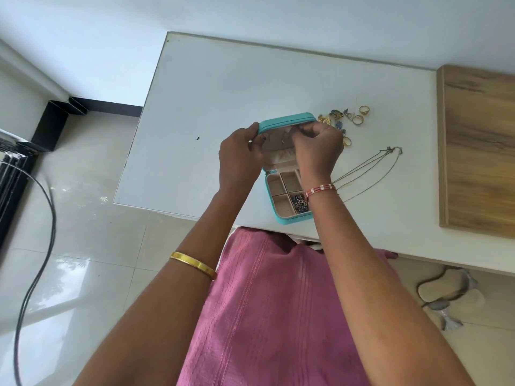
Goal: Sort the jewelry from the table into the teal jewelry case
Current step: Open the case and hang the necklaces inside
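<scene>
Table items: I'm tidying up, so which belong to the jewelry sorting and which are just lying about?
Job:
- open teal jewelry case
- gold rings
- small mixed earrings
- thin chain necklaces

Lying about:
- wooden board
- grey sandals
- black cable

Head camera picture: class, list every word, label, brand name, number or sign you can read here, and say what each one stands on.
None: no readable text shows anywhere in this view.
Teal jewelry case: no brand or label visible on its lid or lining.
Gold bangle: plain, no engraving that can be made out.
Beaded bracelet: red and white pattern only, no letters.
Wooden board: wood grain only.
</scene>
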`<state>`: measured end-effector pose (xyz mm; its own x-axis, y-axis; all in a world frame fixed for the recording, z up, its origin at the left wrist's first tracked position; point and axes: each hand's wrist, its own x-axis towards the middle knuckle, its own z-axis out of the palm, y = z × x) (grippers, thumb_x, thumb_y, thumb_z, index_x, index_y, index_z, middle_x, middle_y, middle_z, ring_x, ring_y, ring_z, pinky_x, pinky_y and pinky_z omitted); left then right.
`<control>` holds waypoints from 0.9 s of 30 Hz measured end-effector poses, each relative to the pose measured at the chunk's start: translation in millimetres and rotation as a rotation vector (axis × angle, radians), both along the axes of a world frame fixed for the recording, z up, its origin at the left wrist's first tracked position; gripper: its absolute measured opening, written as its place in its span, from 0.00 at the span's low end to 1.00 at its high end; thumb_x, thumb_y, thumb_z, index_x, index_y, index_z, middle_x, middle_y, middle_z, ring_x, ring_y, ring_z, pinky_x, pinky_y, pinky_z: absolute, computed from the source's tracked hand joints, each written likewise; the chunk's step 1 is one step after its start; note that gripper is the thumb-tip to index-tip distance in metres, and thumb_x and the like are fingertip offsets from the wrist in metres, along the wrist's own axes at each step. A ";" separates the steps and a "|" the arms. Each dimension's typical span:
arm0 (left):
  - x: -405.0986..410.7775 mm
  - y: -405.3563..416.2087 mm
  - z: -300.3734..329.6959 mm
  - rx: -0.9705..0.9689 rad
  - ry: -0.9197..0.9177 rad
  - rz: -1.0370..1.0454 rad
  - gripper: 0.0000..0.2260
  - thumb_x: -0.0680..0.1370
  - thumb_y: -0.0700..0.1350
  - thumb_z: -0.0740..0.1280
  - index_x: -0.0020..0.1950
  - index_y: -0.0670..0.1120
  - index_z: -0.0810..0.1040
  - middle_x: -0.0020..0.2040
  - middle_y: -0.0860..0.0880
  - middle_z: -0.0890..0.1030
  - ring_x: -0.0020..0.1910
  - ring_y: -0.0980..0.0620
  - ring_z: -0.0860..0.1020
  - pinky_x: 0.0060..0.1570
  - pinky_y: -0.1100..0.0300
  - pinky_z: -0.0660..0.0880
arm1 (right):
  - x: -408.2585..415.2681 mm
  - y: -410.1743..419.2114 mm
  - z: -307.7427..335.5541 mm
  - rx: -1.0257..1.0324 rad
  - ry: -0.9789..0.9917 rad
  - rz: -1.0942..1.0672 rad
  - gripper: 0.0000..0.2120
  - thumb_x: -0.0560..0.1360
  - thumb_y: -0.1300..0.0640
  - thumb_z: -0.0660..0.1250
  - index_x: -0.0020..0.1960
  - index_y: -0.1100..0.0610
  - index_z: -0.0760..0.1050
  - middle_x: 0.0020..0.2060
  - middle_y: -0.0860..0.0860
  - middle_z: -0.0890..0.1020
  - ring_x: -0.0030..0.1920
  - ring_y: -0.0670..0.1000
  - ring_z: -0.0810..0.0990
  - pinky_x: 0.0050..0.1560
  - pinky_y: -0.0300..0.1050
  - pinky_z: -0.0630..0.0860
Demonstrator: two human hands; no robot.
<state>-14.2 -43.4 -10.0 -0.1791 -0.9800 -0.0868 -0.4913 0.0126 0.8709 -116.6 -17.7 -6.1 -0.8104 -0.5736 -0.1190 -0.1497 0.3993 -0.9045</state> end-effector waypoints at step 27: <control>-2.6 -2.5 -1.6 0.051 0.016 0.006 0.09 0.77 0.45 0.66 0.56 0.46 0.75 0.38 0.54 0.77 0.32 0.63 0.74 0.33 0.76 0.67 | -36.8 29.8 32.3 0.096 -0.049 0.571 0.04 0.73 0.63 0.68 0.48 0.61 0.80 0.28 0.50 0.76 0.23 0.38 0.73 0.28 0.28 0.70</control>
<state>-16.8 -45.9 -11.6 -0.1753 -0.9753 -0.1342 -0.4776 -0.0350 0.8779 -153.4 12.1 26.2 -0.3683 -0.9028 -0.2220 -0.3242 0.3485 -0.8795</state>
